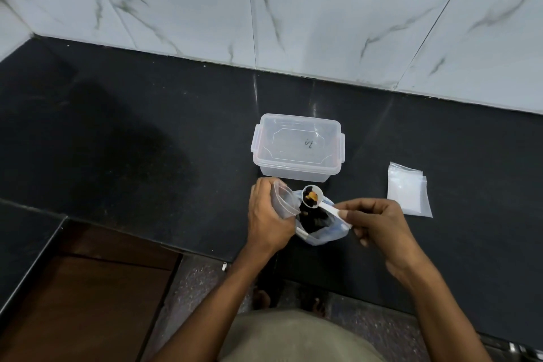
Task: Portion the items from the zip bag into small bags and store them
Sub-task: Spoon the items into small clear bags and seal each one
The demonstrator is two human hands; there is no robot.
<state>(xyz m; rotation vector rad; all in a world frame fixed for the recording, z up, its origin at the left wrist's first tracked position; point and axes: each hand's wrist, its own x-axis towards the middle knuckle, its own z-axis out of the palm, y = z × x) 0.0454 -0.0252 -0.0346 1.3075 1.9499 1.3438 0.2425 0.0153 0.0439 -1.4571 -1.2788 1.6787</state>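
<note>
A zip bag with dark dried pieces stands open on the black counter near its front edge. My right hand grips the handle of a white plastic spoon, whose bowl holds dark and orange pieces above the zip bag. My left hand holds a small clear bag with its mouth open, just left of the spoon's bowl. A clear plastic box with its lid on sits right behind both hands.
A stack of small clear bags lies on the black counter to the right. A tiled wall runs along the back. The counter's front edge and a lower wooden surface are at bottom left.
</note>
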